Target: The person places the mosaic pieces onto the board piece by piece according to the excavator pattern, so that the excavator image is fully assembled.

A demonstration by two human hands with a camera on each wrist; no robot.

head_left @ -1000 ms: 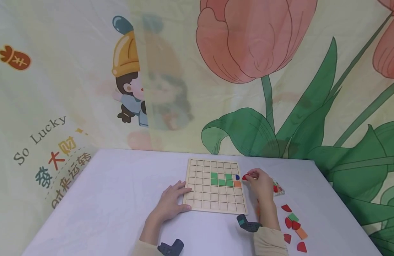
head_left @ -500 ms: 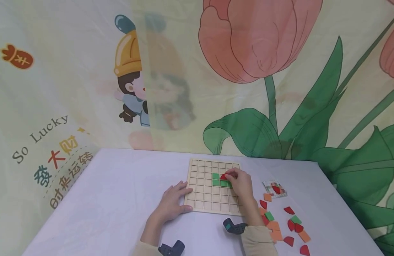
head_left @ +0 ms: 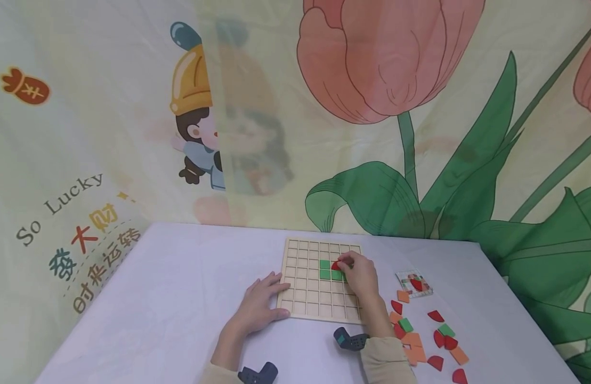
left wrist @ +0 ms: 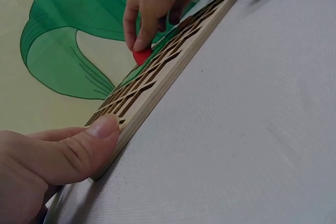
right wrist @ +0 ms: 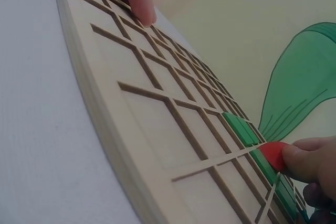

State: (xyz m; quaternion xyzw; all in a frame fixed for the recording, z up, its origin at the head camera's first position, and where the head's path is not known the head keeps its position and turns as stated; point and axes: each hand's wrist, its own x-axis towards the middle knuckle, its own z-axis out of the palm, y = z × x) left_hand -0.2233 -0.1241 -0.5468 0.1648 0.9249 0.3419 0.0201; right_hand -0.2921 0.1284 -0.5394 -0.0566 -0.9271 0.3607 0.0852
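Observation:
A wooden grid board (head_left: 302,306) lies on the white table. My left hand (head_left: 260,301) rests on its left side, fingers extended, with the thumb at the near left corner. Above the grid, my right hand (head_left: 361,274) pinches a red quarter-circle tile (head_left: 336,265) between thumb and fingertips. The red tile (right wrist: 271,154) stands right at a cell beside green tiles (right wrist: 239,128) in the right wrist view. Green square tiles (head_left: 325,274) fill some cells to its left and on the near side. My right hand hides the cells at the board's right edge.
Right of the board lies a small patterned card (head_left: 423,285) with a red tile on it. Several loose orange tiles (head_left: 412,339), red tiles (head_left: 435,364) and green tiles (head_left: 446,330) are scattered nearer me. A printed cloth (head_left: 257,213) hangs behind the table.
My right hand has carried the red tile leftward from beyond the board's right edge to over the grid, uncovering the card and loose tiles. My left hand stays in place.

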